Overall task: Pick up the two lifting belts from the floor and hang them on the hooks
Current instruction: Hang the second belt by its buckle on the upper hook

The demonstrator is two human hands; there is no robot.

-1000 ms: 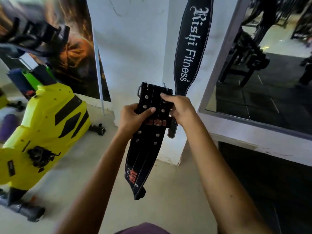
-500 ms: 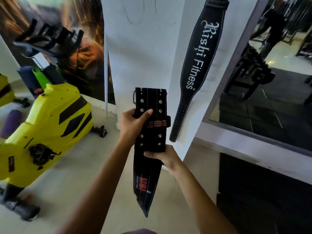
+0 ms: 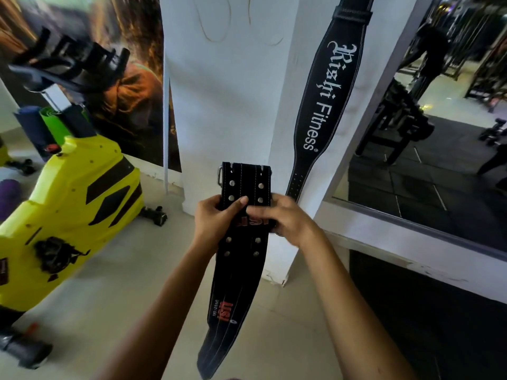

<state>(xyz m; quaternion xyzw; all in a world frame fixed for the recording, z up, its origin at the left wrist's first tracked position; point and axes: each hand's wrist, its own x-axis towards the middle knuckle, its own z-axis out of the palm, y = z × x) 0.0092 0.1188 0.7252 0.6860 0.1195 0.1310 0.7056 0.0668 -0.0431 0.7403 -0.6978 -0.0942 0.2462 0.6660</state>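
Right hand (image 3: 285, 218) has moved up from below to join left hand (image 3: 216, 218); both clamp the studded belt (image 3: 241, 242) mid-air before the pillar (image 3: 233, 105). Other belt (image 3: 326, 100) already hangs; hanging likely next.

Pillar (image 3: 219, 105) stands at centre, rising from the floor (image 3: 137, 311). Exercise bike (image 3: 68, 201) on the floor left of the pillar, a poster (image 3: 131, 64) on the wall behind it. Hung belt (image 3: 326, 105) lies against the pillar's right face; its top attachment is probably above frame. Mirror (image 3: 439, 133) right of the pillar. Held belt (image 3: 241, 270) hangs before the pillar's lower corner, left hand (image 3: 216, 223) and right hand (image 3: 288, 218) on its opposite edges.
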